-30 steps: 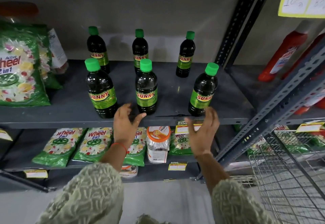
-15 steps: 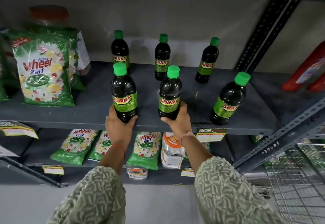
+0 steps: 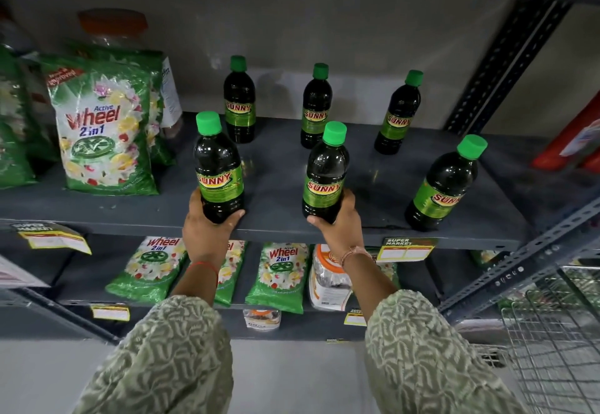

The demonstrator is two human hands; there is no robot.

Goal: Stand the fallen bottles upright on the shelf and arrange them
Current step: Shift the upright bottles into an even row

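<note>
Several dark bottles with green caps and green "Sunny" labels stand upright on the grey shelf (image 3: 130, 209), in a back row and a front row. My left hand (image 3: 207, 231) grips the base of the front-left bottle (image 3: 218, 166). My right hand (image 3: 337, 223) grips the base of the front-middle bottle (image 3: 325, 173). The front-right bottle (image 3: 443, 186) stands alone near the shelf's right end. In the back row stand three bottles: left (image 3: 239, 101), middle (image 3: 316, 106) and right (image 3: 398, 114).
Green "Wheel" detergent bags (image 3: 104, 131) stand at the shelf's left, with more bags (image 3: 279, 274) and a jar (image 3: 328, 280) on the shelf below. A slotted steel upright (image 3: 500, 66) bounds the right side. Red bottles (image 3: 571, 140) lie beyond it. A wire basket (image 3: 552, 348) sits at lower right.
Both hands came up from below the shelf edge and closed on the bases of the front-left and front-middle bottles. The view has shifted left and nearer to the shelf.
</note>
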